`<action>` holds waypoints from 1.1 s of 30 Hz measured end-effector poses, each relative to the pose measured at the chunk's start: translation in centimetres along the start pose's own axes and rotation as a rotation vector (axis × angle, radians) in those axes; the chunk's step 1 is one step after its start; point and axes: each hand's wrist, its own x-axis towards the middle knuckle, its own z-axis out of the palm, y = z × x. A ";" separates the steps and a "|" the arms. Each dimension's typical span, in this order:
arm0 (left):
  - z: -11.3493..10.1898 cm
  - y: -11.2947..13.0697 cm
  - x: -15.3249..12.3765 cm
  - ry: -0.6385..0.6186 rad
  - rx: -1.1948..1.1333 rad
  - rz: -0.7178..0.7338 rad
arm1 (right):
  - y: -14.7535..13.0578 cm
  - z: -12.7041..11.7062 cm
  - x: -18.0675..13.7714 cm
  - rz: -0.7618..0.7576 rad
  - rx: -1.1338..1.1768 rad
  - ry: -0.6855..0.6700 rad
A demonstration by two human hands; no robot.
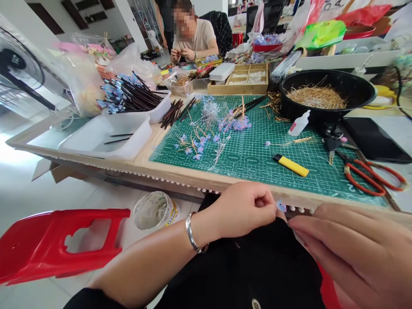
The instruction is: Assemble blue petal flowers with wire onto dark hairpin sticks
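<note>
Lower centre of frame: left hand [240, 208] closed, fingers pinched on a small blue flower [281, 206], held just below the bench [180, 174] edge, over a black-clothed lap. Right hand [350, 244] at lower right, fingers long and loosely together, tips meeting the flower from the right; actual grip on it hard to tell. Silver bangle [192, 234] on the left wrist.

Progress, judged from the layout: some work done, much left. Finished-looking blue-flowered dark sticks piled in a white tray [157, 112] at upper left, too many and too tangled to count. Nearer white tray [106, 137] holds only two bare sticks. Loose blue and purple flowers on gold wires [196, 146] scattered over the green cutting mat [257, 154], at least a dozen, unassembled. Bundle of bare dark sticks [175, 112] between trays and mat, uncounted.

Counts elsewhere: one yellow lighter [291, 165] on the mat, one small glue bottle [299, 123], one pair of red-handled scissors [370, 174] at right, one black basin [326, 96] of gold wire strands, one wooden divided box [240, 79] at top centre. On the floor: one red plastic stool [61, 242] tipped at lower left, one white tub [156, 210]. One other person [193, 36] seated at the far side, both hands together over small work. One fan [19, 73] at far left.
</note>
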 end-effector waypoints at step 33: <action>-0.8 0.2 0.3 0.128 -0.591 -0.027 | -0.4 3.7 0.2 0.315 0.098 -0.030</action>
